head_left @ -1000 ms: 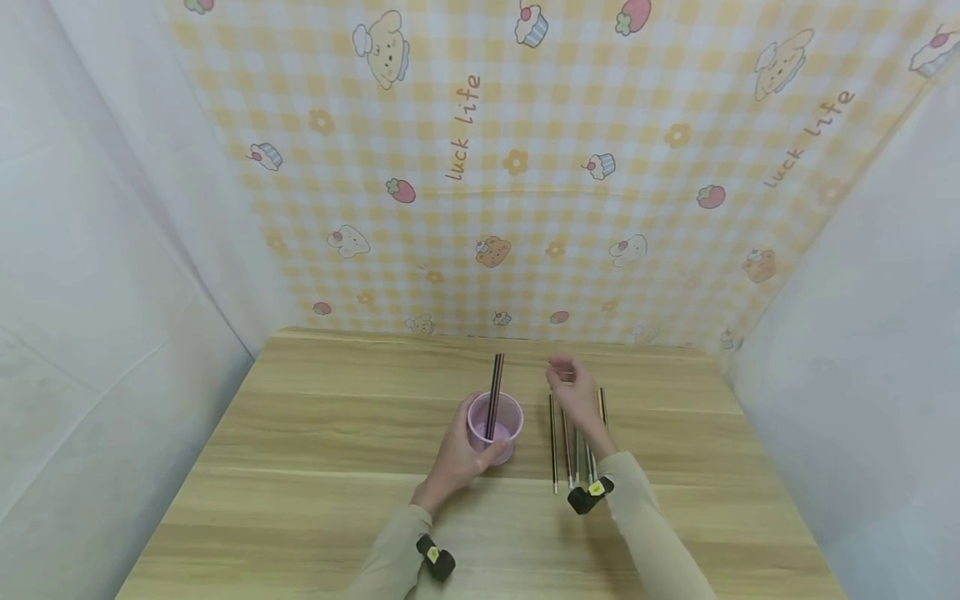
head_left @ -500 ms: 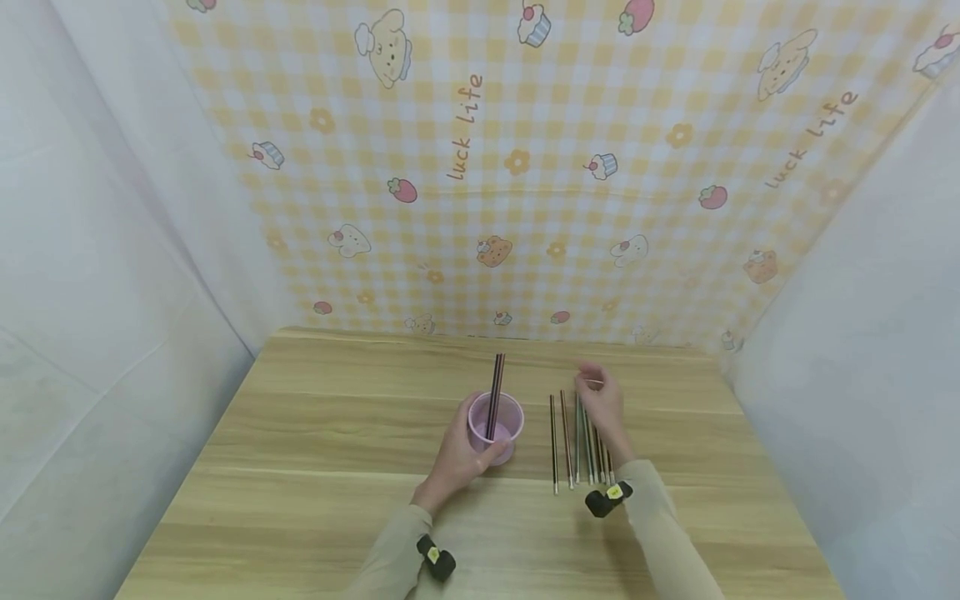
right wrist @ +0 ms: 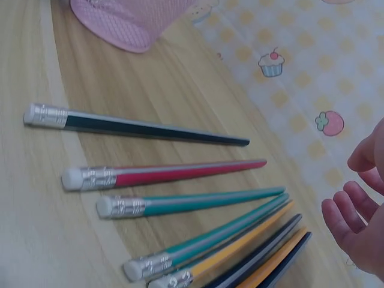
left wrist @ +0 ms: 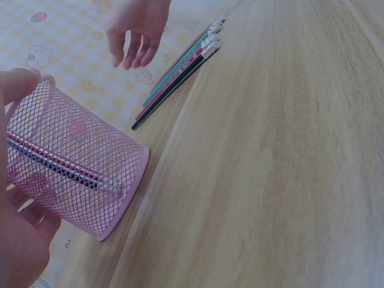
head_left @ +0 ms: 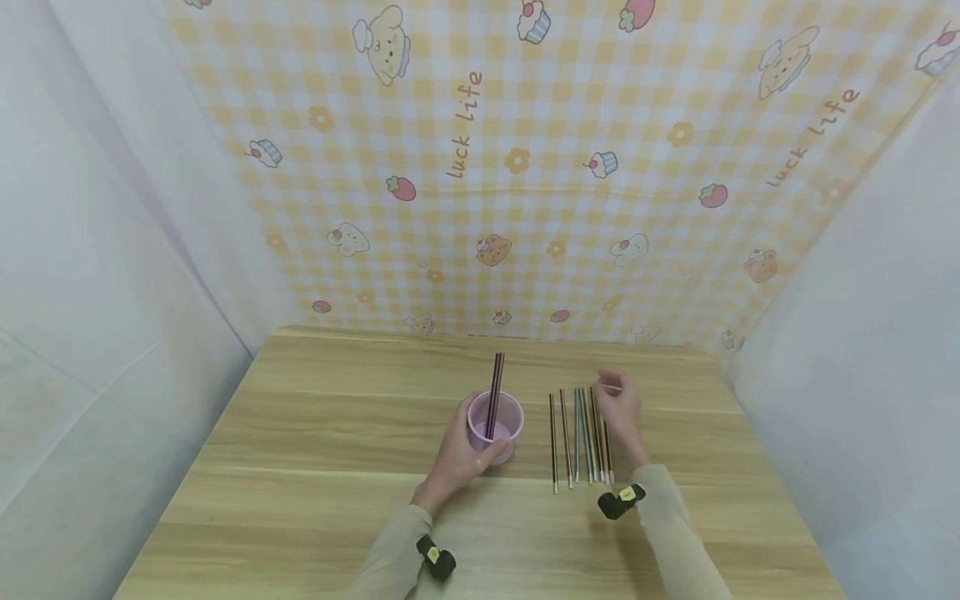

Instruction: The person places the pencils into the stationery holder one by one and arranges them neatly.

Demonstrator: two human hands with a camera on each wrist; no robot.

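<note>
Looking at this one, we'd say the spacing is where trouble could start. Our left hand (head_left: 462, 448) has its fingers wrapped round the pink cup (left wrist: 90, 141), which looks to be standing on the counter (head_left: 360, 417) with a couple of dark pencils (head_left: 495, 392) leaning inside, eraser ends down. Our right hand (head_left: 621, 410) has nothing in it, fingers loosely bent, just beside the tips of the loose pencils (right wrist: 210, 200) lying to the right of the cup, and as far as we can tell it's touching none of them. So, what could bite us: the black one (right wrist: 156, 129) and the red one (right wrist: 180, 172) have some breathing room, but toward the right end they bunch up so much that going for one could easily drag its neighbour along or set a few rolling. The wrist camera (head_left: 613, 506) on our right sleeve (head_left: 675, 533) also hangs near the eraser ends, so a low, sloppy swing of the arm might knock them about. Then there's the cup: the leaners could get in the way of anything else dropped in, and an end could snag in the mesh. It's probably light too, so if we slacken our left grip, a bump on the rim might tip it over.
</note>
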